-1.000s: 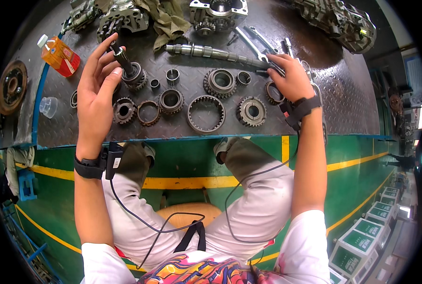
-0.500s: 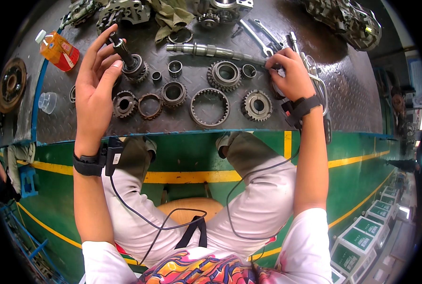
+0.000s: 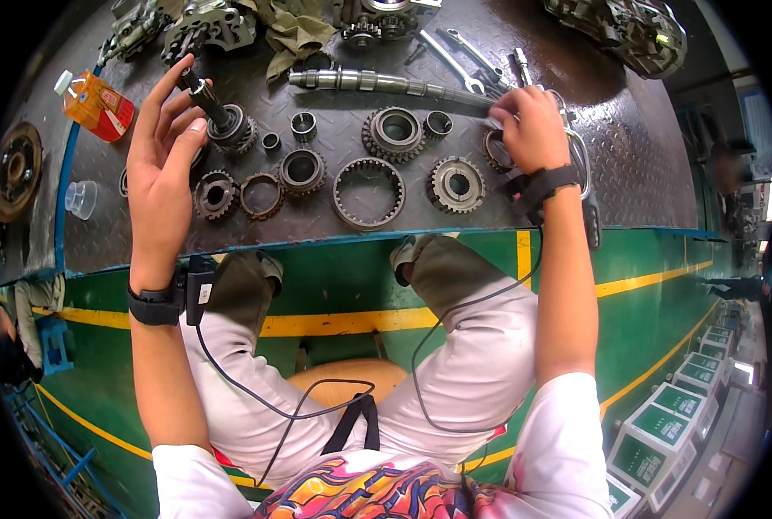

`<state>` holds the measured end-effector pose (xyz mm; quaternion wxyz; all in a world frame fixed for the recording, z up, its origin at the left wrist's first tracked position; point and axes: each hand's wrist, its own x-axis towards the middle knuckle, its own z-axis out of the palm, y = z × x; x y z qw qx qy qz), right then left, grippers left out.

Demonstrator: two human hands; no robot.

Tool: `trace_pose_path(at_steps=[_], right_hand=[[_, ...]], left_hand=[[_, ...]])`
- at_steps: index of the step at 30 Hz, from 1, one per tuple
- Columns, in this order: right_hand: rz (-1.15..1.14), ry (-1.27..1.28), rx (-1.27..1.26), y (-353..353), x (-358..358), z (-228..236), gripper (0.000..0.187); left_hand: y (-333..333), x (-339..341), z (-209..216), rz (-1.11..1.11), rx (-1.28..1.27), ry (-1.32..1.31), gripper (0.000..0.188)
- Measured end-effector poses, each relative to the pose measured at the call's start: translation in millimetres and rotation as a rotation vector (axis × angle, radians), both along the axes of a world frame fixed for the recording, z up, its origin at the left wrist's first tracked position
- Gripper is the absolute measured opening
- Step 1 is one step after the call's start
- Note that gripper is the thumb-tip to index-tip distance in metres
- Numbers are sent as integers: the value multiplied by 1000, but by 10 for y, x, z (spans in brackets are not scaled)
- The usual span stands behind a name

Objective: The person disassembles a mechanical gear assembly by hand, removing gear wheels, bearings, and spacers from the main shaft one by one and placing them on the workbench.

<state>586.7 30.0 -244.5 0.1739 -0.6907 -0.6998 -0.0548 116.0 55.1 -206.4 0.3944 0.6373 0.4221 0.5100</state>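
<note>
On my feed the left hand (image 3: 163,173) was half open just left of an upright geared shaft (image 3: 211,102), index finger reaching up by its top and thumb out beside its lower stem; I saw no closed grip, and could not tell whether a fingertip touched it. That shaft stood at the left of the worktop (image 3: 633,177), gear end down, its long axis near upright, and the left hand was by far the nearer one. The right hand (image 3: 537,130) was mostly curled, its fingers bent down by the right end of a long splined shaft (image 3: 369,81); whether they had hold of anything I could not tell, since the fingertips were partly hidden from me. The long splined shaft lay flat, its axis running left to right and slanting a little toward the front edge at the right, so from the right hand most of it stretched away to the left. Between the two hands, nearer that edge, I had a wide toothed ring (image 3: 369,224) and a flat toothed hub (image 3: 442,183), with an open-ended spanner (image 3: 448,60) lying beyond the long splined shaft
</note>
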Motion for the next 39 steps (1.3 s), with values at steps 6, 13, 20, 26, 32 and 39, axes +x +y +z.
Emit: trace_pose_path(at_steps=[6, 13, 20, 26, 32, 39], right_hand=[[-212, -118, -11, -155, 545, -21, 15], [6, 202, -19, -443, 84, 272, 24], [128, 321, -232, -540, 5, 232, 48], [113, 353, -258, -507, -39, 285, 55], [80, 316, -70, -519, -110, 237, 45], [311, 444, 33, -737, -731, 532, 24]], left_hand=[[1, 50, 27, -4, 6, 4, 60], [-1, 6, 11, 7, -1, 20, 60], [-18, 38, 36, 9, 2, 21, 60], [-24, 30, 19, 17, -1, 16, 60], [-13, 15, 8, 17, 8, 20, 59], [5, -1, -10, 23, 26, 47, 58]])
